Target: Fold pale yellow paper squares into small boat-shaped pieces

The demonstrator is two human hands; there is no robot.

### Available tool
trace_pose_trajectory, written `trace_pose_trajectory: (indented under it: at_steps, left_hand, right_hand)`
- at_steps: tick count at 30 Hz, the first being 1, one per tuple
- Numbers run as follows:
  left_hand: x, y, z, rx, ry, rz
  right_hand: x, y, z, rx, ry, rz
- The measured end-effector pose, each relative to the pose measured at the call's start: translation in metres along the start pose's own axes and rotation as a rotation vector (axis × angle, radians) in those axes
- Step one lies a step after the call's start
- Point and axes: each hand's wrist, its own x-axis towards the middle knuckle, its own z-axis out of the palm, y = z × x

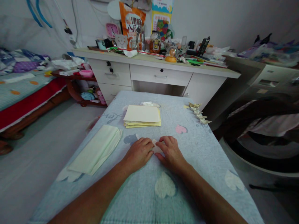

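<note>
Between my two hands, low over the middle of the cloth-covered table, is a small pale piece of folded paper (157,148), mostly hidden by fingers. My left hand (140,153) is closed on its left side, and the fingers of my right hand (171,151) pinch its right side. Beyond them sits a stack of cream and yellow paper sheets (142,114). Left of my left hand lies a long pale green folded sheet or cloth (97,149). Several small folded paper shapes with pointed ends (201,117) stand in a row at the far right edge.
A blue cloth with heart prints (198,161) covers the table. Behind it stands a white desk (161,74) crowded with a jar (155,43), an orange bag (132,26) and other clutter. A front-loading washing machine (268,93) is at the right, a bed (25,87) at the left.
</note>
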Motion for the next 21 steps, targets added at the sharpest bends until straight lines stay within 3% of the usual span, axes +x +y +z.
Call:
trace_pose_trajectory:
  at_steps: [12,14,18,21]
  left_hand:
    - [0.001,-0.002,-0.001,-0.263,0.142,-0.073]
    - [0.001,-0.001,-0.004,-0.275,0.238,-0.112]
    - [-0.004,0.007,-0.012,-0.203,0.57,-0.222]
    - [-0.01,0.015,-0.016,-0.188,0.676,-0.187]
  right_hand:
    - [0.007,-0.001,0.013,-0.106,-0.087,-0.097]
    - [0.007,0.0,0.014,-0.121,-0.062,-0.102]
    - [0.005,0.003,0.014,-0.127,0.022,-0.046]
    - [0.003,0.006,0.012,-0.074,0.118,0.039]
